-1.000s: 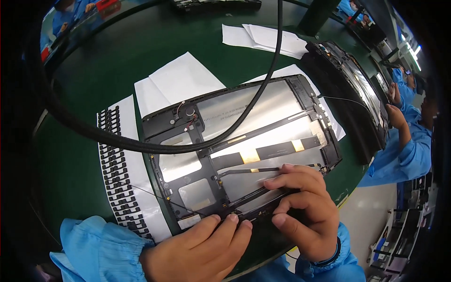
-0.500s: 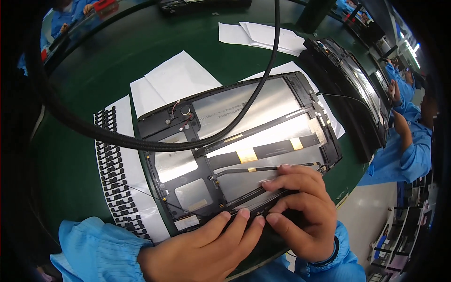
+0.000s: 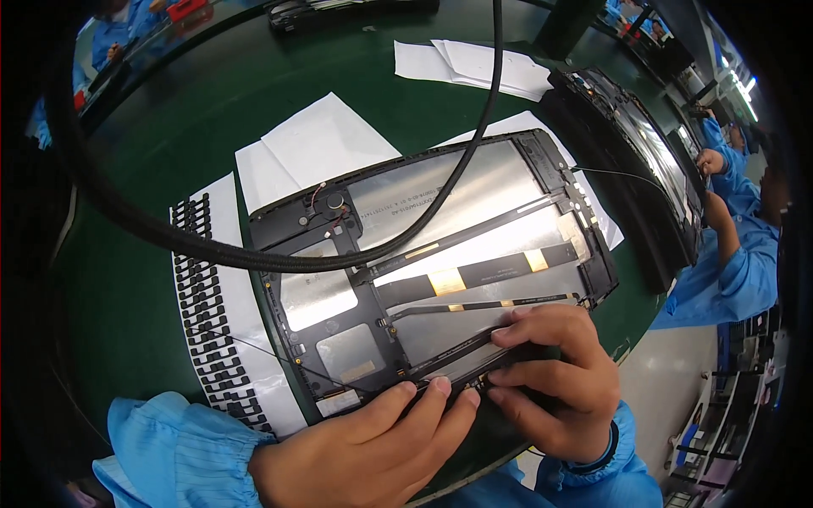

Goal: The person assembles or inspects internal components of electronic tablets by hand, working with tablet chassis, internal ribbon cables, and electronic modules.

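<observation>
Seen from the head camera, a worker's two bare hands are meeting at the near long edge of an open device shell (image 3: 449, 254), which is lying face-up across the centre of the frame. Its long axis is slanting from lower left to upper right, and its bulk is spreading up the frame from the fingers. The left hand (image 3: 373, 444), at bottom centre, is stretching its fingers, slightly parted, with the tips resting on that edge; it appears to be gripping nothing. The right hand (image 3: 559, 385), right of centre, is curling, its thumb and a finger almost closing at the same edge beside the left fingertips; whether anything small is sitting between them cannot be told. Both hands are touching or nearly touching the edge, neither clearly nearer. The right forefinger is hanging over the silver panel, below a thin dark strip (image 3: 483, 306) with gold patches.

A black cable (image 3: 279, 263) is looping across the shell's left half, and a white sheet (image 3: 271, 372) bearing rows of small black parts (image 3: 201, 288) is lying at left. At the right of the frame, a co-worker's hand (image 3: 720, 216) is reaching toward another device (image 3: 644, 135).
</observation>
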A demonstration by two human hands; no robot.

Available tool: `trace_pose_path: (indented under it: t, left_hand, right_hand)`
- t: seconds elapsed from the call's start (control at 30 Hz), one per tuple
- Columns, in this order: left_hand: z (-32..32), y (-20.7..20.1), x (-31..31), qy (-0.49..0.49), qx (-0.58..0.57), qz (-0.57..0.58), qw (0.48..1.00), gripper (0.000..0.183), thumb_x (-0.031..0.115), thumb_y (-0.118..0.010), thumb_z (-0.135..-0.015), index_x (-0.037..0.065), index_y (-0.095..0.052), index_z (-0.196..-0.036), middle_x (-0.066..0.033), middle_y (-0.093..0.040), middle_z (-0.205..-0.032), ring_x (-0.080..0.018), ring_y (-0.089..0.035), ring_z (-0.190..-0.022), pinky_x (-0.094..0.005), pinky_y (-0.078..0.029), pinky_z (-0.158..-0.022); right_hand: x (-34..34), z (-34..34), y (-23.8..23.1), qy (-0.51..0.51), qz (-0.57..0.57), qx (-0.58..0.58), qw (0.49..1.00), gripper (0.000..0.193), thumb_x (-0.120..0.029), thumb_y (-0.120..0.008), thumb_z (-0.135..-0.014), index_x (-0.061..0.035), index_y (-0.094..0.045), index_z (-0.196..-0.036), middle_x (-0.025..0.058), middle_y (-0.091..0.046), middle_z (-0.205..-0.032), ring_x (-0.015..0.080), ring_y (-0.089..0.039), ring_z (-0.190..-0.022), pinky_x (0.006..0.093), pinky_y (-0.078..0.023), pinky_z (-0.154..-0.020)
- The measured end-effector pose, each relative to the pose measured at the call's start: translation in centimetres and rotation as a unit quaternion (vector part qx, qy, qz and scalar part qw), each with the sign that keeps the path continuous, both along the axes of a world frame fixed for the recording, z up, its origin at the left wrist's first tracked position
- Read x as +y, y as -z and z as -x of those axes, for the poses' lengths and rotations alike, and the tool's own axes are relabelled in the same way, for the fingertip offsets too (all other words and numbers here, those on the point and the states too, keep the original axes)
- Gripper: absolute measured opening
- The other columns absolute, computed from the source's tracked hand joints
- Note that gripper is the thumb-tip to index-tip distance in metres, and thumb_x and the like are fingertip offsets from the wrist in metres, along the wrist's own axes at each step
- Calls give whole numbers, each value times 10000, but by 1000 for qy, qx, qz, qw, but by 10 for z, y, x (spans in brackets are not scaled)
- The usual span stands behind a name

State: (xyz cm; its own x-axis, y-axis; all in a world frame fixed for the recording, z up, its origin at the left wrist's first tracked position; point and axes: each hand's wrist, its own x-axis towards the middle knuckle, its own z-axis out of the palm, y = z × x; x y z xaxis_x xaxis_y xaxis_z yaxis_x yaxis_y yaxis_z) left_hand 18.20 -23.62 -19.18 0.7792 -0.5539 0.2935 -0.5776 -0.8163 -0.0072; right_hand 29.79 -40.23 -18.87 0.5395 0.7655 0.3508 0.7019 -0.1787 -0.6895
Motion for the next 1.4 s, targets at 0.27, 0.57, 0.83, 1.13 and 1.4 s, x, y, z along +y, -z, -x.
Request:
trace_pose_path:
  t: [0.27, 0.57, 0.83, 1.13, 1.4]
  left_hand:
    - [-1, 8, -9, -81, -24, 178, 981, 217, 98, -485, -766, -5, -586, -928, -122, -534, -1086, -244, -522, -977, -316, -420, -809]
    - [21, -7, 38, 16, -23, 219, 975, 289, 24, -539, -705, -10, -580, -989, -172, -560, -1026, -328, -544, -960, -395, -452, -802]
    - [28, 19, 125, -311, -64, 181, 931, 437, 100, -646, -637, -48, -513, -1026, -208, -499, -1067, -358, -473, -1005, -396, -387, -862]
    - [27, 19, 123, -340, -62, 181, 921, 409, 178, -618, -662, -28, -515, -1000, -174, -494, -1017, -314, -482, -944, -386, -382, -834]
    - [29, 19, 127, -323, -60, 151, 932, 452, 162, -614, -666, -52, -495, -1045, -208, -479, -1054, -347, -471, -965, -404, -386, -846]
  right_hand:
    - [7, 2, 0, -33, -2, -166, 986, 203, 8, -614, -465, 10, -578, -665, 108, -567, -818, 276, -534, -764, 331, -444, -644]
    - [15, -1, -31, -89, 64, -90, 990, 212, 28, -645, -561, -16, -578, -757, 101, -544, -820, 269, -520, -722, 330, -425, -611]
    - [163, 7, -7, -163, 78, -116, 977, 72, -23, -514, -657, 26, -556, -688, 195, -559, -730, 342, -565, -702, 397, -465, -623]
    - [239, 12, 2, -12, 75, -157, 985, 82, -77, -611, -613, -4, -612, -651, 176, -588, -645, 336, -598, -632, 377, -500, -575]
    - [266, 6, -2, 12, 120, -10, 993, 141, -86, -596, -561, 36, -610, -631, 238, -586, -690, 370, -596, -672, 389, -499, -616]
